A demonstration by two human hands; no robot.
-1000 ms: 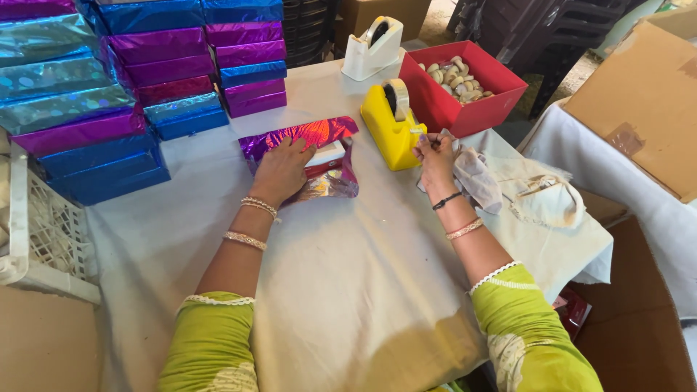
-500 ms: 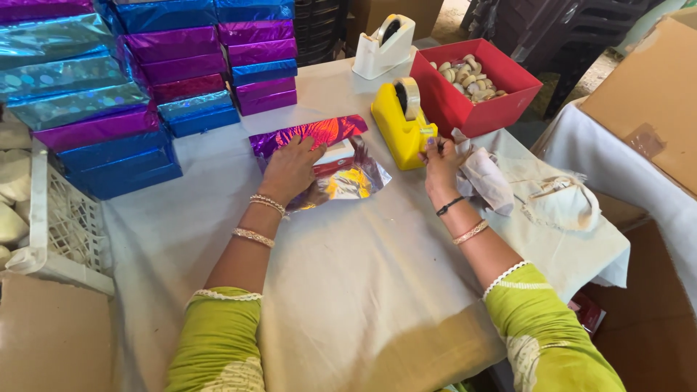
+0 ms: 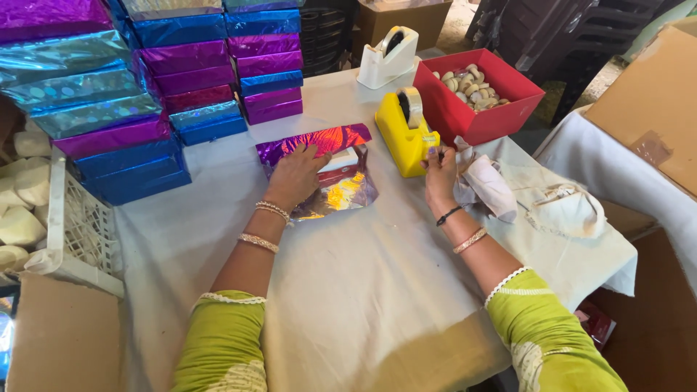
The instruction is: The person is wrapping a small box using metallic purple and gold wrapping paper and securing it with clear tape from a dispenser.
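Pressing flat on one half-wrapped box point(image 3: 327, 170) at the table's middle, the left hand point(image 3: 296, 174) is spreading its fingers wide. The right hand point(image 3: 440, 174) is pinching tape at the yellow dispenser point(image 3: 404, 132); a white dispenser point(image 3: 388, 56) is standing farther back, making two. One red tray point(image 3: 465, 116) at far right is holding tape rolls point(image 3: 470, 81).

My left hand point(image 3: 296, 174) covers the middle of the purple foil-wrapped box point(image 3: 319, 163), so I cannot see how the fold beneath my palm lies. My right hand point(image 3: 440, 174) hides the front end of the yellow tape dispenser point(image 3: 404, 129), and whether my fingertips pinch any tape is too small to tell. The stacked foil boxes point(image 3: 94, 94) run off the top and left edges. The white crate point(image 3: 76, 225) is cut off at left.
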